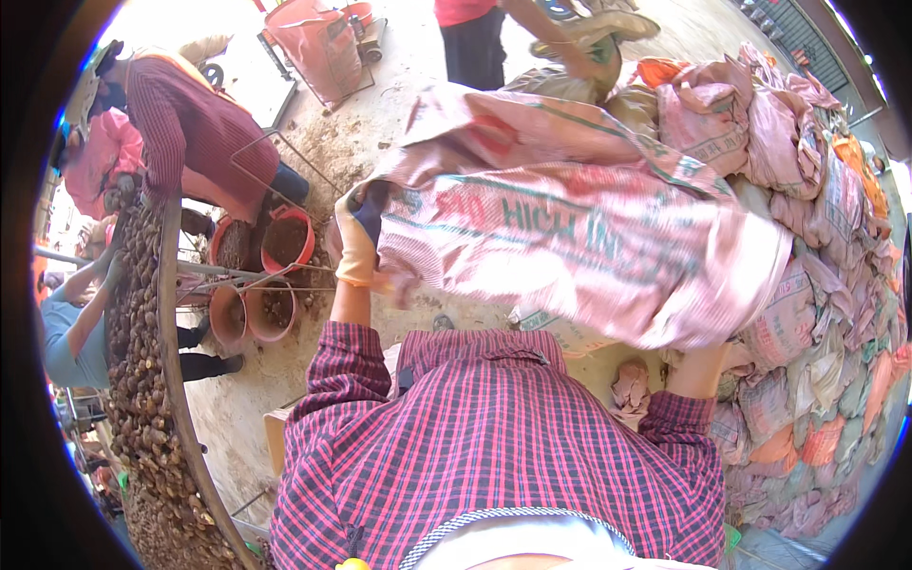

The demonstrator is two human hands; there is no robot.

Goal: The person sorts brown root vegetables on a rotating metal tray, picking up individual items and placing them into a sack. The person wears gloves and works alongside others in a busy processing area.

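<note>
A large pink woven plastic sack with green and red printing is stretched out before me, blurred along its right part. My left hand, in a pale glove with a dark palm, is closed on the sack's left end. The right forearm reaches to the sack's lower right edge, but the sack covers my right hand, so its grip cannot be seen. Beneath the sack, another printed sack lies by my legs, and a crumpled pink cloth or sack is to its right.
Filled sacks are piled high on the right. At the left, a long sorting table holds brown lumpy produce, with several people beside it. Red buckets stand near that table. Another person handles a sack beyond mine. A pink sack in a frame stands farther back.
</note>
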